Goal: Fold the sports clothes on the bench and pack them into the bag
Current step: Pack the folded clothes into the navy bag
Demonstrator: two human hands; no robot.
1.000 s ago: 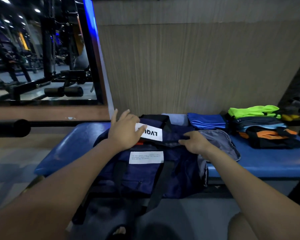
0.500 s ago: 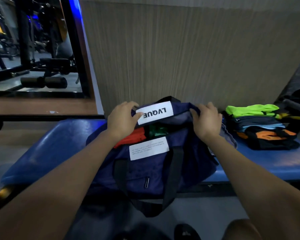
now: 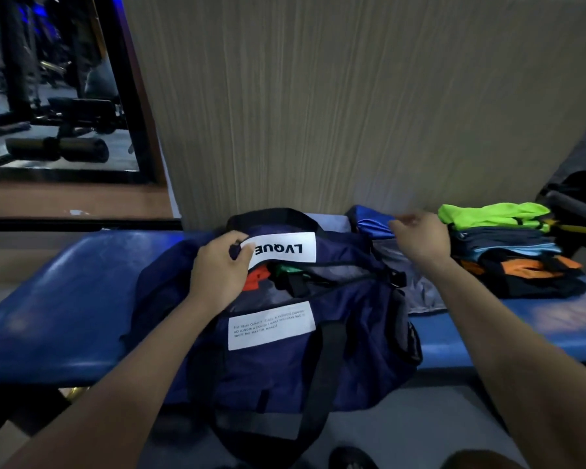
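Bag (image 3: 271, 363) rim gripped by left hand (image 3: 219, 270); right hand (image 3: 420, 236) hovers loosely curled, empty.

The bag (image 3: 278, 374) is matt navy cloth with black webbing straps (image 3: 322, 377) and smooth white fabric labels (image 3: 271, 324). The counter (image 3: 65, 299) has glossy blue padding, like vinyl, catching the light. The wall (image 3: 352, 106) shows matt, fine-grained wood veneer. The folded clothes (image 3: 508, 245) look like thin, smooth synthetic cloth.

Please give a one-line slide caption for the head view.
Left hand holds open the navy fabric duffel bag on the blue padded bench.
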